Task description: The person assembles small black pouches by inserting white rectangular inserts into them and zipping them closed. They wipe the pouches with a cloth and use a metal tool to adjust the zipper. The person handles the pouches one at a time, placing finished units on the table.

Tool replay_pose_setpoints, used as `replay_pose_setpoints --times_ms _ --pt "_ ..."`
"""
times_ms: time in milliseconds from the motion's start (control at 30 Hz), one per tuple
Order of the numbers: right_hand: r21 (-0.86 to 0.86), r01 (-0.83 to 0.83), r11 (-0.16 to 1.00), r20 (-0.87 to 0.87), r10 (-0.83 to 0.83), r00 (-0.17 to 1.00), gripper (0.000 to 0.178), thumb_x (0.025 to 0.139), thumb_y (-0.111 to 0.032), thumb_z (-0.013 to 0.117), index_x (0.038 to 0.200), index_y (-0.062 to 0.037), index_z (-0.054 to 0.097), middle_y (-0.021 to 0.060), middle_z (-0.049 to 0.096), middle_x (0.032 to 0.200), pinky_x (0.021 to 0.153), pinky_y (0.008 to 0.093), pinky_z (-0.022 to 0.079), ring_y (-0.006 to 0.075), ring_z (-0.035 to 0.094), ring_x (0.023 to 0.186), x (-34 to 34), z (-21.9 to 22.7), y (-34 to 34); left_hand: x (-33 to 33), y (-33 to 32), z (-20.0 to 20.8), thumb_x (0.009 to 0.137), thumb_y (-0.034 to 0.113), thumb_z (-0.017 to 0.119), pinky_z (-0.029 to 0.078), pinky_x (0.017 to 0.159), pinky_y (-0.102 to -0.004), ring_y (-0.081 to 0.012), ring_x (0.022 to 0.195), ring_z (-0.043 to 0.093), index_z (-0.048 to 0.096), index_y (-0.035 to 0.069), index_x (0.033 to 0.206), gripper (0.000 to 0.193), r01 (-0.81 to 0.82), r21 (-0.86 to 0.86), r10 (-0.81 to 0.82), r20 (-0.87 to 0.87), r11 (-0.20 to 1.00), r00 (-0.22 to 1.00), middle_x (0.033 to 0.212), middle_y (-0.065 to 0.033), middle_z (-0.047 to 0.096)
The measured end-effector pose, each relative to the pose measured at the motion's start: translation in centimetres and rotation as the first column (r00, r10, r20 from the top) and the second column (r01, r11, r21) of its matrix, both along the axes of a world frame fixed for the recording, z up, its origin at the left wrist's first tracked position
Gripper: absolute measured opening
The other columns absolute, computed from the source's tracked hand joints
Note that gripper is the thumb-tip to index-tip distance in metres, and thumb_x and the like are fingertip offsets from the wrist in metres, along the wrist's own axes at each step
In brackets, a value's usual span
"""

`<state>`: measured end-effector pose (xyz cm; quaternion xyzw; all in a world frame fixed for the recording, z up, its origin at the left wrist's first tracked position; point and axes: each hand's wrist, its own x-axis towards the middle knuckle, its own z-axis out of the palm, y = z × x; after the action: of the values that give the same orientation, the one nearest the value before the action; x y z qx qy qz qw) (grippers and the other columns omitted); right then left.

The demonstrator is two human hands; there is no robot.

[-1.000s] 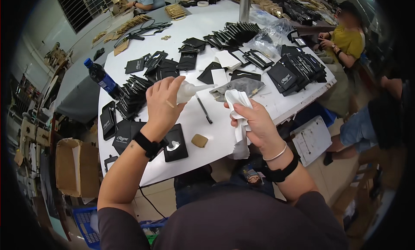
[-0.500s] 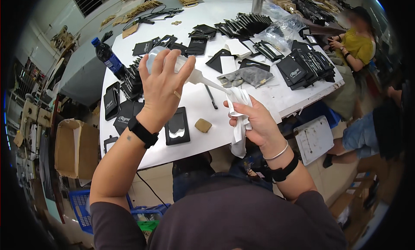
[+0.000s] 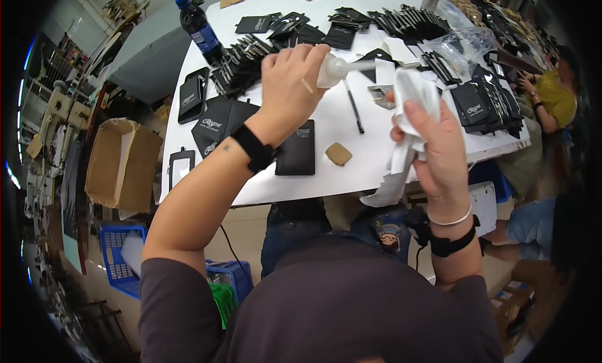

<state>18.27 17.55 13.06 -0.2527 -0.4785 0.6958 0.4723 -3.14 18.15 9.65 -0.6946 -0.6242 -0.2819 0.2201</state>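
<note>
My left hand (image 3: 291, 87) is closed round a translucent squeeze bottle (image 3: 332, 71), tipped so that its long nozzle points right. Bunched in my right hand (image 3: 439, 143) is a white cloth (image 3: 414, 90), its loose end hanging past the table's near edge. The nozzle tip and the cloth are apart. Below my left hand lies a black leather wallet (image 3: 295, 151) on the white table (image 3: 257, 197). A tan rounded block (image 3: 339, 154) sits to its right, and a thin black pen-like stick (image 3: 354, 107) lies farther back.
A dark bottle with a blue cap (image 3: 199, 31) stands at the table's left. Many black wallets (image 3: 480, 106) are stacked at right and across the back. A clear plastic bag (image 3: 464, 46) lies among them. At left, a cardboard box (image 3: 116, 165) stands below table height. Another person (image 3: 555, 96) sits at right.
The squeeze bottle has swung from pointing down into the cloth to nearly level, away from it. My right hand has lifted the cloth. The view has shifted, and the wallet's face looks different.
</note>
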Motion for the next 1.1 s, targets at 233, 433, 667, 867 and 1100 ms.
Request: replay_pose_setpoints --times_ms 233,433,667,867,1100 --pt "-0.2 -0.171 0.965 -0.043 0.166 0.985 0.02 0.087 -0.023 0.059 0.092 -0.0045 0.054 -0.0017 0.051 0.067 0.042 0.019 0.033 0.0044 0.043 0.049 0.2 -3.5 1.5 -2.9 2.6 -4.0 0.071 0.023 0.074 0.044 0.089 -0.0374 -0.0286 0.112 0.05 0.041 -0.001 0.122 0.066 0.145 -0.402 0.207 0.709 0.904 0.674 0.118 -0.0194 0.053" --pt "-0.352 -0.282 0.892 0.284 0.389 0.876 0.033 0.087 -0.014 0.058 0.115 0.003 0.052 0.0051 0.061 0.097 0.068 0.0205 0.046 0.007 0.056 0.08 -2.6 -8.1 -2.6 -4.3 -2.5 -5.4 0.078 0.02 0.067 0.036 0.098 -0.0352 -0.0303 0.123 0.04 0.029 -0.002 0.134 0.071 0.163 -0.254 0.157 0.879 0.953 0.45 0.132 -0.0228 0.039" --pt "0.586 -0.283 0.759 0.727 -0.339 0.598 0.017 0.08 -0.016 0.06 0.094 -0.0064 0.06 0.0108 0.056 0.088 0.069 0.0333 0.044 0.0264 0.053 0.079 -5.7 -10.4 0.3 -1.9 -13.8 -7.8 0.072 0.01 0.069 0.033 0.1 -0.0399 -0.0372 0.122 0.038 0.026 -0.004 0.134 0.077 0.017 -0.268 0.08 0.344 0.963 0.936 0.13 -0.0224 0.041" --pt "0.808 -0.56 0.184 0.573 -0.467 0.673 0.01 0.067 -0.011 0.059 0.075 -0.006 0.061 0.0081 0.048 0.082 0.064 0.0333 0.04 0.0238 0.047 0.076 -8.0 -12.9 -2.9 0.1 -13.4 -10.2 0.07 0.015 0.072 0.029 0.101 -0.0462 -0.0352 0.123 0.038 0.022 -0.004 0.137 0.086 -0.051 -0.292 0.182 0.442 0.955 0.879 0.132 -0.0151 0.043" --pt "0.775 -0.599 0.201 0.574 -0.618 0.537 0.008 0.066 -0.012 0.056 0.072 -0.007 0.059 0.0076 0.044 0.075 0.063 0.0342 0.038 0.0239 0.046 0.074 -8.6 -12.4 -0.3 0.1 -13.5 -10.0 0.075 0.02 0.067 0.027 0.101 -0.0474 -0.0347 0.125 0.036 0.04 0.003 0.131 0.064 -0.118 -0.397 0.254 0.31 0.91 0.916 0.135 -0.013 0.041"
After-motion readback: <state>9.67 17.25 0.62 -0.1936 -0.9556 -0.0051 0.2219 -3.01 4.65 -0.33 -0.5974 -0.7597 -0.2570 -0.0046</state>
